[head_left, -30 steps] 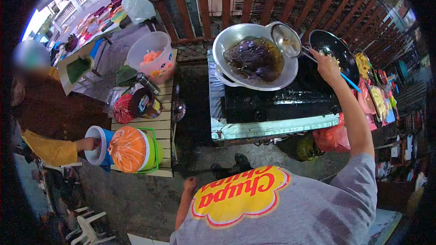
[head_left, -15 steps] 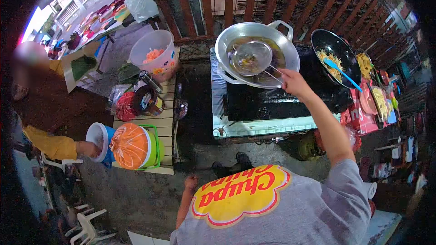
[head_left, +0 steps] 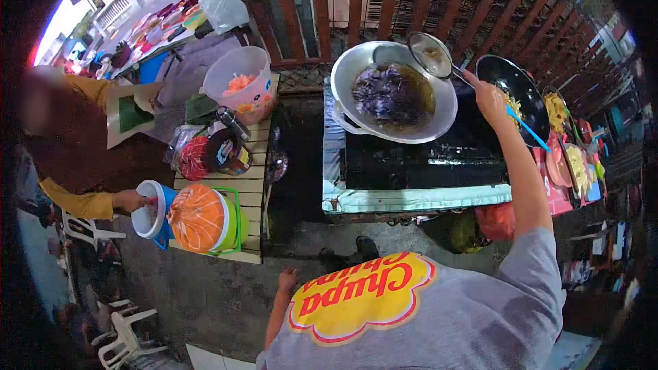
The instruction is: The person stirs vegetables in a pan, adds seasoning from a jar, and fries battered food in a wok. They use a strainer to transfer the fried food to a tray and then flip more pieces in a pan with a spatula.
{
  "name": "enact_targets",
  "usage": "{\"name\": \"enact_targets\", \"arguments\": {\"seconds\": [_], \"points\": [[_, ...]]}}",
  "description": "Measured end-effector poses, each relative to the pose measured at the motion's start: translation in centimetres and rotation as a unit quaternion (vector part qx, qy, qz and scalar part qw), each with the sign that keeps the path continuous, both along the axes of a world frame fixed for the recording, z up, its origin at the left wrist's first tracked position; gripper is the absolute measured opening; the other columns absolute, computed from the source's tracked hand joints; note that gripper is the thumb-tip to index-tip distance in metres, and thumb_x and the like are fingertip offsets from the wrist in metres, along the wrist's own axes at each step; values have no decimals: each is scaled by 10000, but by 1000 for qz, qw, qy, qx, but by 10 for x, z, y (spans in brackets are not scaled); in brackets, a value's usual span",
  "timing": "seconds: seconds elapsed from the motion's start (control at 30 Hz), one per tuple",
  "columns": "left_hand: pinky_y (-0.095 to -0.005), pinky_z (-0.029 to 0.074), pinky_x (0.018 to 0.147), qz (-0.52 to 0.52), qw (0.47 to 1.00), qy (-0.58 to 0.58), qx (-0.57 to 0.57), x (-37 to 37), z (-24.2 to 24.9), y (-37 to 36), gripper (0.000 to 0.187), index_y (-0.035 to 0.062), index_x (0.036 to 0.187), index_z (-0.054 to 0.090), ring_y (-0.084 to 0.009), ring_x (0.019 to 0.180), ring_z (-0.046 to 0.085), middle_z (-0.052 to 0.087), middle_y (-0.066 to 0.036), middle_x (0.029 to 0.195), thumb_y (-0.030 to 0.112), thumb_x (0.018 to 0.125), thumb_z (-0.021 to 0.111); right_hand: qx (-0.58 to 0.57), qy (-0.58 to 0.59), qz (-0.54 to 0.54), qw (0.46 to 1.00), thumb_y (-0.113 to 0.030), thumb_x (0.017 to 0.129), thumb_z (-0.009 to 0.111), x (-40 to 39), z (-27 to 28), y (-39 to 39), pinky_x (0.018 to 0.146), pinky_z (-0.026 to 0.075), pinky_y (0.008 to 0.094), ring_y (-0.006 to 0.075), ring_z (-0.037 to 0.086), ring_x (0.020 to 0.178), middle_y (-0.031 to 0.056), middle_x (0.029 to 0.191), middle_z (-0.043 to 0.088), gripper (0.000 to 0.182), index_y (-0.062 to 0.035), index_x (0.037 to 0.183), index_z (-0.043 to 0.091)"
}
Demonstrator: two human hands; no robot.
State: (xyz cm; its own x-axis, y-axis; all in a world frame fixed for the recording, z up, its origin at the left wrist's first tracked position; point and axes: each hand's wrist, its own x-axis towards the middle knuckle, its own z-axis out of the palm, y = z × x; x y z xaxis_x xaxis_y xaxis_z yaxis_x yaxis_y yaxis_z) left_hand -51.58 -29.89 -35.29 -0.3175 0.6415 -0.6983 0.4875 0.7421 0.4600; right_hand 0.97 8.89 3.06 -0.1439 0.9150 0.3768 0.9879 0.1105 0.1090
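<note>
The left hand hung low beside the grey shirt, holding nothing (whether its fingers were spread or curled could not be told). Further out, the right hand was closed around the handle of a wire skimmer, raised over the far rim of the silver wok of dark oil on the stove. A black pan sat just beyond.

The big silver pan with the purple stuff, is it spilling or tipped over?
No. The big silver pan sits level on the black stove, and the purple food stays inside the oil. The right hand holds a metal strainer lifted over the pan's far rim. No spill shows around it.
</note>
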Motion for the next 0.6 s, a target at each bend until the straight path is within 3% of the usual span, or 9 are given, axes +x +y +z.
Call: {"name": "enact_targets", "arguments": {"seconds": [0.1, 0.17, 0.23, 0.3, 0.33, 0.37, 0.43, 0.53, 0.6], "points": [[-335, 436, 665, 15, 1000, -3, -12, -19, -53, -15, 305, 39, 911, 576, -244, 767, 573, 592, -148, 810, 289, 741, 528, -8, -43, 31, 999, -99, 758, 389, -1, -6, 9, 533, 451, 428, 332, 566, 603, 187, 709, 573, 455, -283, 1174, 383], [-337, 431, 708, -12, 1000, 1, -11, -16, -53, -13, 319, 47, 926, 572, -254, 825, 565, 589, -145, 860, 301, 739, 529, -68, 6, 23, 997, -71, 759, 378, -17, -19, 13, 548, 431, 440, 337, 552, 603, 203, 700, 553, 417, -234, 1139, 436], [-336, 410, 770, -23, 994, 101, -36, -4, -48, -12, 347, 61, 957, 562, -266, 907, 534, 572, -134, 939, 327, 739, 524, -96, 94, 103, 986, -52, 745, 407, -28, -31, 11, 563, 424, 424, 335, 556, 653, 211, 743, 547, 436, -220, 1147, 427], [-333, 413, 765, 2, 997, 82, -13, 0, -45, -11, 351, 60, 961, 559, -267, 899, 537, 572, -131, 942, 330, 740, 521, -123, 152, 122, 973, -56, 759, 435, -41, -38, 5, 547, 420, 380, 318, 561, 642, 208, 730, 539, 415, -201, 1148, 427], [-331, 415, 760, 23, 998, 62, 10, 2, -44, -12, 356, 59, 965, 557, -267, 892, 540, 571, -129, 944, 333, 741, 519, -172, 284, 144, 932, -65, 783, 432, -47, -37, -1, 530, 414, 347, 286, 562, 601, 206, 682, 530, 374, -192, 1135, 444], [-331, 415, 760, 24, 998, 62, 9, 6, -30, -8, 356, 59, 965, 557, -267, 892, 540, 571, -129, 944, 333, 741, 519, -155, 266, 133, 942, -87, 807, 421, -56, -38, -5, 505, 407, 298, 191, 530, 531, 137, 614, 519, 329, -165, 1124, 464], [-327, 415, 765, -23, 994, 71, -81, 23, 46, 17, 352, 58, 962, 557, -262, 893, 541, 572, -126, 948, 327, 738, 520, -231, 430, 125, 864, -89, 810, 424, -71, -35, -20, 480, 393, 252, 104, 466, 505, 51, 589, 484, 325, -142, 1128, 466], [-332, 416, 765, 2, 999, 30, -19, 5, -50, -11, 348, 56, 952, 562, -269, 887, 542, 573, -125, 942, 327, 737, 518, -274, 505, 83, 814, -117, 845, 397, -90, -36, -33, 453, 347, 199, 60, 401, 502, -8, 587, 432, 282, -107, 1116, 474], [-335, 416, 763, -11, 999, 46, -10, 6, -54, -15, 342, 55, 943, 566, -272, 880, 544, 574, -128, 938, 325, 737, 516, -285, 534, 75, 793, -121, 850, 393, -96, -34, -39, 446, 334, 192, 55, 390, 502, -15, 586, 423, 278, -97, 1116, 472]]}}
